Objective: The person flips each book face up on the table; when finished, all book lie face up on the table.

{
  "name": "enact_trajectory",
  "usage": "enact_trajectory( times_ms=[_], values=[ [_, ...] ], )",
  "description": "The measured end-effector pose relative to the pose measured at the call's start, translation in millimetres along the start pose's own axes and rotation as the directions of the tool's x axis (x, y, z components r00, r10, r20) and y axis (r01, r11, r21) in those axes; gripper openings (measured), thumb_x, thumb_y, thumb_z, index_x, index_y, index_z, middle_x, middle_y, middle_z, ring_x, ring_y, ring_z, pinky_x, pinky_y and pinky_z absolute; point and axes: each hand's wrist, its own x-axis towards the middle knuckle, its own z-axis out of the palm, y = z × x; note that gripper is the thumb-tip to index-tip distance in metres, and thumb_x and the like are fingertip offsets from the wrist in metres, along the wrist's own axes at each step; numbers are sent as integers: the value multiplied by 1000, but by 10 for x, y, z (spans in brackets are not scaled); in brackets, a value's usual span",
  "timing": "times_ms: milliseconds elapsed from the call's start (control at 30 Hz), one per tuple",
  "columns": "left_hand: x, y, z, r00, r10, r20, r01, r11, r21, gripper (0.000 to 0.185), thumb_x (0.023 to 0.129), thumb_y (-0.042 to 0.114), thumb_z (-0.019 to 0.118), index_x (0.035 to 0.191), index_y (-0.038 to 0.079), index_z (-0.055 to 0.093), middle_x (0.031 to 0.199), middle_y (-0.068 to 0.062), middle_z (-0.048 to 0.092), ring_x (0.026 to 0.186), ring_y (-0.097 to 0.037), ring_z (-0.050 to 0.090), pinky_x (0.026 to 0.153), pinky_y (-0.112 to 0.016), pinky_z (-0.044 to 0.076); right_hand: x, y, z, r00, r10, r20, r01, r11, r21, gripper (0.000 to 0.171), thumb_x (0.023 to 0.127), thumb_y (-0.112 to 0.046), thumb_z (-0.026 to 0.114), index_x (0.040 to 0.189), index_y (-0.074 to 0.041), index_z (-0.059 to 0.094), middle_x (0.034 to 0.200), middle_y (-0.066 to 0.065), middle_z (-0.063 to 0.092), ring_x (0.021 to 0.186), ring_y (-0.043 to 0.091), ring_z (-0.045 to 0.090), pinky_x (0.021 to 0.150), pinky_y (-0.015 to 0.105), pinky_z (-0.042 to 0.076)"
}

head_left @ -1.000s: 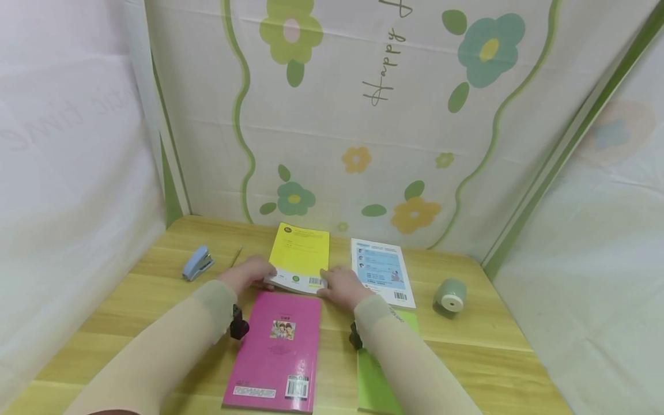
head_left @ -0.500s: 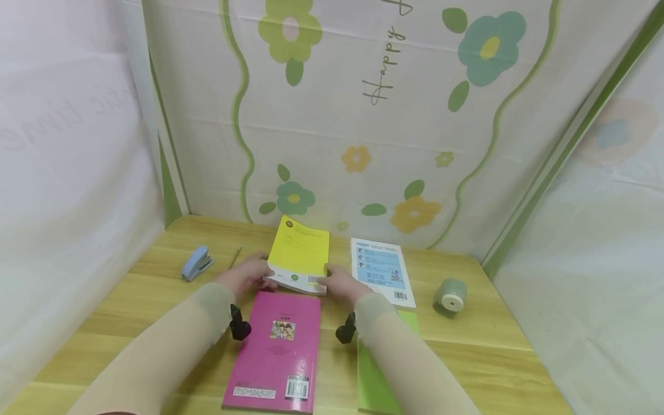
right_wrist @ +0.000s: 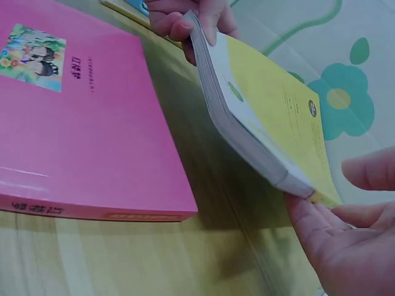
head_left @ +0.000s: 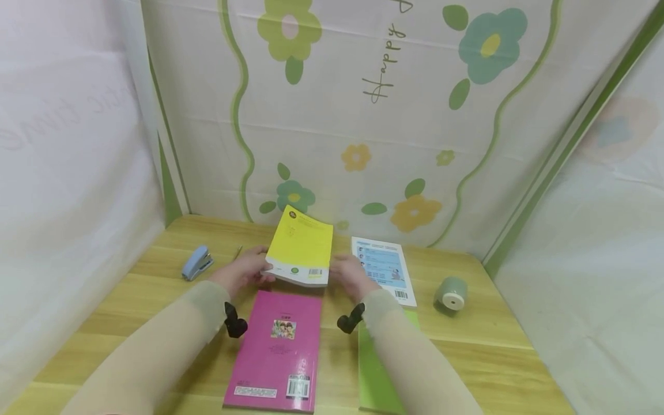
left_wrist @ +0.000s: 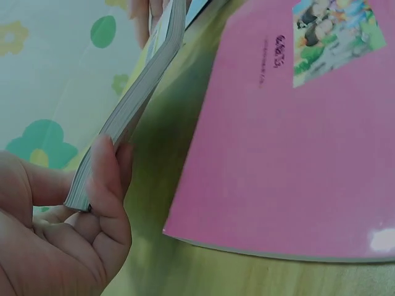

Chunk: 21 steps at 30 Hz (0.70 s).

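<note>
A yellow book [head_left: 301, 242] with a white lower band is raised off the table, its far end tilted upward. At its near left corner, my left hand [head_left: 242, 272] pinches it, thumb on the cover and curled fingers beneath, as the left wrist view shows the page block [left_wrist: 133, 102] between them. My right hand [right_wrist: 352, 246] supports the right edge from below with extended fingers, its thumb lifted away from the cover. Just in front of both hands lies a pink book [head_left: 277, 351], flat on the table.
To the right lie a white-and-blue book [head_left: 384, 268] and a green book [head_left: 381, 374], partly covered by my right forearm. A blue stapler [head_left: 197, 263] is at the left, with a thin stick [head_left: 237, 252] nearby. A grey-green round object [head_left: 452, 294] stands at the right.
The yellow book has risen from the table, its far end tipping up. My left hand keeps its pinch, while the right hand has moved to the book's right edge and raised its thumb.
</note>
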Motion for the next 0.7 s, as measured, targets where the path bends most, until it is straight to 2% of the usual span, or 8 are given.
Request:
enact_trajectory(
  times_ms=[167, 400, 467, 700],
  values=[
    [-81, 85, 22, 999, 12, 39, -12, 1000, 18, 67, 93, -4, 55, 153, 9, 28, 101, -25, 65, 65, -21, 67, 54, -21, 50, 3, -70, -88, 1000, -11, -29, 10, 999, -46, 47, 94, -7, 57, 138, 7, 49, 122, 18, 64, 112, 31, 61, 105, 49, 42],
    [-122, 99, 43, 994, 35, 100, -36, 999, 2, 69, 92, -3, 58, 153, 9, 28, 100, -26, 66, 66, -23, 68, 56, -23, 53, 50, -127, -214, 997, 12, -75, -12, 1000, 5, 43, 100, -7, 52, 139, 10, 46, 130, 27, 57, 114, 37, 59, 105, 51, 43],
    [-115, 91, 47, 990, 51, 129, -50, 999, -6, 70, 92, -3, 58, 153, 8, 27, 100, -27, 65, 67, -24, 68, 57, -24, 54, 63, -125, -255, 995, 17, -97, -16, 1000, 9, 43, 100, -7, 51, 140, 10, 45, 131, 27, 55, 113, 37, 59, 104, 51, 43],
    [-123, 83, 53, 967, 81, 241, -85, 996, 6, 64, 93, 0, 60, 149, 8, 31, 101, -27, 65, 70, -28, 69, 61, -29, 57, 83, -156, -407, 987, 48, -153, -40, 998, 50, 42, 101, -15, 55, 138, 5, 50, 128, 22, 57, 107, 31, 61, 95, 42, 51]
  ],
)
